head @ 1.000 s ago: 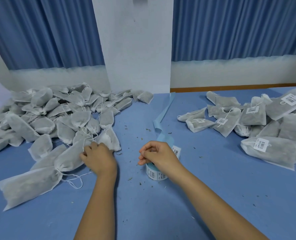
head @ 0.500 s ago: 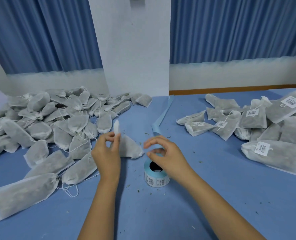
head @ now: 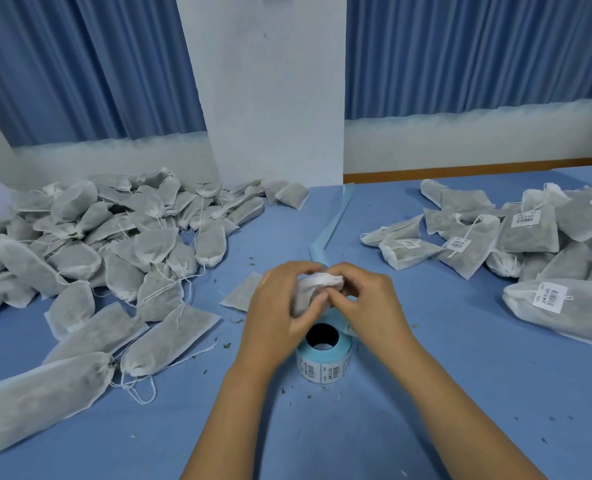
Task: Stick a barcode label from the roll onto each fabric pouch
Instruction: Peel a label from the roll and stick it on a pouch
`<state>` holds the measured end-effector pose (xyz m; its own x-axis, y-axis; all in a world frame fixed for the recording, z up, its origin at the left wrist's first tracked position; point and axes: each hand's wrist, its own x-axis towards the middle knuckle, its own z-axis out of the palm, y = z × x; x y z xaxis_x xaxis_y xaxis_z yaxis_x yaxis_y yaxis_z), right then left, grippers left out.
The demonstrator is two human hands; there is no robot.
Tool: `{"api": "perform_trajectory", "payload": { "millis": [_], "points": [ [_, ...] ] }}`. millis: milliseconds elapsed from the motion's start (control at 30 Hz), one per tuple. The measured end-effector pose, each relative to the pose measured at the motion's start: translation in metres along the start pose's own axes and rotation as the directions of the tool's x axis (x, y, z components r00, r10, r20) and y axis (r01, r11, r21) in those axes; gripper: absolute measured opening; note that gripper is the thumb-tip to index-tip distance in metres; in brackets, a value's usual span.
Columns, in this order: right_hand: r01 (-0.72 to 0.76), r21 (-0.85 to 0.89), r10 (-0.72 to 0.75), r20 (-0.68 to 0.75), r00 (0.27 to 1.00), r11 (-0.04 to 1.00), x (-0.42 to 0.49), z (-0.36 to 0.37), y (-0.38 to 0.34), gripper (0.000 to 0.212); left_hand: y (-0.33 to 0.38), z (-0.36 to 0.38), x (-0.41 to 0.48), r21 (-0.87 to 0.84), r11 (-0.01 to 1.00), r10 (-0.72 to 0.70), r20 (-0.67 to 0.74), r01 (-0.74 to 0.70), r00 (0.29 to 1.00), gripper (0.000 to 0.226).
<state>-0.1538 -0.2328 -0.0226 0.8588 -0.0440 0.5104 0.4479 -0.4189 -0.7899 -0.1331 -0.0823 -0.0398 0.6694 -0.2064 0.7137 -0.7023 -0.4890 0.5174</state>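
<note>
– Holding which part of the pouch (head: 313,287), would you say?
– The white gathered neck. The left hand (head: 280,306) curls round it from the side. The right hand (head: 367,299) pinches the same bunched top between fingertips and thumb. Both have a closed grip on it, just above the label roll (head: 324,358), which stands on end on the bench (head: 461,393).
– Is there a label in the right fingers?
– I can't tell; they hide whatever sits between them and the fabric.
– How do you expect the pouch to handle?
– Light and limp, I'd judge. It looks like thin non-woven cloth with loose filling, so it should sag and crease wherever it's unsupported. The neck is a fine handle for lifting, but too puckered to take a sticker. I'd flatten the filled belly against a palm or the bench and press the label there.
– Like the ones in the right-hand heap (head: 530,237)?
– Yes, those carry labels on the flat face. The left-hand heap (head: 97,237) shows none, so most of the job looks to be ahead.
– Anything to mind?
– The drawstrings (head: 142,393) could snag a neighbour when a pouch is lifted.
</note>
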Motion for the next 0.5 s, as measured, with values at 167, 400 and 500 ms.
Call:
{"api": "perform_trajectory", "payload": {
  "millis": [167, 400, 500],
  "points": [
    [-0.05, 0.104, 0.047, 0.029, 0.998, 0.993, -0.001, -0.01, -0.001, 0.025, -0.008, -0.002, -0.003, 0.128, 0.992, 0.015, -0.117, 0.0, 0.993, 0.024],
    [0.283, -0.247, -0.294, -0.007, 0.956, 0.927, -0.007, 0.0, 0.004, 0.004, 0.003, -0.003, -0.004, 0.054, 0.995, 0.085, -0.055, -0.082, 0.995, 0.041],
    [0.317, -0.324, -0.362, -0.086, 0.928, 0.891, -0.008, 0.0, 0.006, 0.018, 0.004, -0.008, -0.006, 0.054, 0.996, 0.072, -0.025, -0.071, 0.997, 0.035]
  ]
}}
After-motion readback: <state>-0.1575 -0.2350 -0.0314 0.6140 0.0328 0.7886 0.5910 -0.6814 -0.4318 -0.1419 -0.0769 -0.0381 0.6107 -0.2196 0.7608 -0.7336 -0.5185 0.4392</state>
